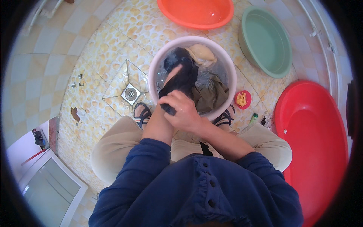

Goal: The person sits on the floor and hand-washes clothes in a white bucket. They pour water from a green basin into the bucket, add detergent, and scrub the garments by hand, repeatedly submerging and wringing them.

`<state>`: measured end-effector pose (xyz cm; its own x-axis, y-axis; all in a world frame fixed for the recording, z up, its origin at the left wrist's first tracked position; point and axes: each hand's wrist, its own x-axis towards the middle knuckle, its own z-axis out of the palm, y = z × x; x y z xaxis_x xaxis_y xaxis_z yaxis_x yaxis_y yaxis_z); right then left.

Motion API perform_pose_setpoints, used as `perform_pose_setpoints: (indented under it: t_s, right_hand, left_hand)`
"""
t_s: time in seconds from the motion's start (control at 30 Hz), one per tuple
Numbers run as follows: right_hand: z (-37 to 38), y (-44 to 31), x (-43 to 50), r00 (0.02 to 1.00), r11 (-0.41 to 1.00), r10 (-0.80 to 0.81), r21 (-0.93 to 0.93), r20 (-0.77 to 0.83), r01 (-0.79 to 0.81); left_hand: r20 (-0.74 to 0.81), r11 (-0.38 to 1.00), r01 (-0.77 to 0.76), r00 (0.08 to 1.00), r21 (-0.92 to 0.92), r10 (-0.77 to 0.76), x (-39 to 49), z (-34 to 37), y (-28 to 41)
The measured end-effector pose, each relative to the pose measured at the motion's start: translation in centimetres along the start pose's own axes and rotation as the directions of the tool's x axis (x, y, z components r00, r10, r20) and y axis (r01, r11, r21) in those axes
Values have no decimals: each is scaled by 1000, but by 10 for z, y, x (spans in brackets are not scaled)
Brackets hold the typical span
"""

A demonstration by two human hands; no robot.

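Observation:
A round pale pink basin of water stands on the floor between my feet. My left hand reaches into it, mostly covered by a wet black cloth; only a strip of skin shows, and its grip is hidden. Across my left forearm lies my right hand, its fingers closed around a bunched end of the black cloth. A beige piece of fabric floats near the basin's far rim. At the basin's right side, a dark olive cloth lies partly in the water.
Beyond the basin is an orange basin, with a green basin to its right. A large red tub stands at right. Near my right foot are a small red dish and a green-capped tube. A floor drain lies left.

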<state>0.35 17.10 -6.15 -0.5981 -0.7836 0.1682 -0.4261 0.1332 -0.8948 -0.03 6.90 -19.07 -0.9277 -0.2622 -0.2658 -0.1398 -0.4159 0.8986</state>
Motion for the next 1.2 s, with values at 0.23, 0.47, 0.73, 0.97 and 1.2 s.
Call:
perform_pose_setpoints:
  t_s: [0.23, 0.47, 0.73, 0.97, 1.2]
  right_hand:
    - [1, 82, 29, 988, 953, 91, -277, -127, -124]
    - [-29, 162, 68, 893, 791, 388, -414, -229, -450]
    - [-96, 181, 47, 749, 755, 425, -256, -508, -603]
    - [-39, 150, 5, 956, 753, 292, -614, -13, -238]
    - [-21, 168, 10, 788, 641, 563, -734, 249, -226]
  left_hand:
    - [31, 826, -154, 986, 542, 163, 11, -2, -57]
    - [-291, 730, 235, 806, -642, -516, 11, 16, -28]
    - [-510, 914, 358, 760, -190, -403, 15, 21, 55]
    - [-55, 177, -2, 949, 984, 311, 15, -1, -6]
    - [-98, 96, 99, 995, 990, -10, 23, 5, -23]
